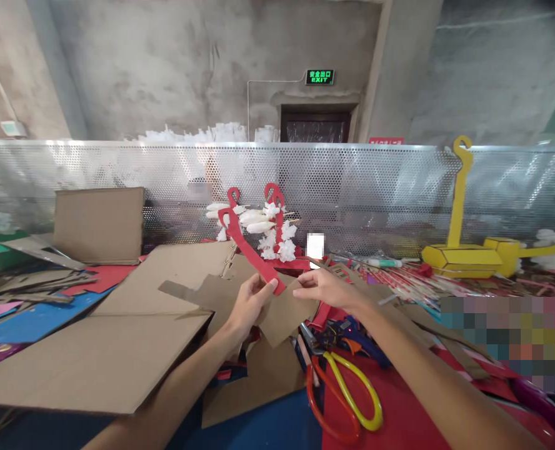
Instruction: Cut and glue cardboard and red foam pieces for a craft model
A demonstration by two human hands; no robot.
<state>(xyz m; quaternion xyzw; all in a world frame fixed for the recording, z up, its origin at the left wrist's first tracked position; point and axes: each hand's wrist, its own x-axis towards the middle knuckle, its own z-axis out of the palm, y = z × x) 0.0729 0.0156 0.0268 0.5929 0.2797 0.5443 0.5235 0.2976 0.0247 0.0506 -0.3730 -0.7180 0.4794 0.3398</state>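
My left hand (250, 304) pinches the lower end of a red hook-topped strip (254, 253) between thumb and fingers. The strip leans up and to the left. Just below it, my right hand (327, 289) has its thumb and fingertips closed on the upper edge of a brown cardboard piece (282, 322). The strip's lower end overlaps this cardboard; whether they are joined I cannot tell. Behind my hands stands a red hooked piece (279, 231) with white tufts (284, 250) on it. Scissors (345, 390) with one red and one yellow handle lie below my right hand.
Large cardboard sheets (94, 356) cover the left side. A blue glue gun (357, 337) lies beside the scissors, near a red sheet (390, 406). At the right stands a yellow hooked model (462, 250). A perforated metal panel (375, 194) closes off the back.
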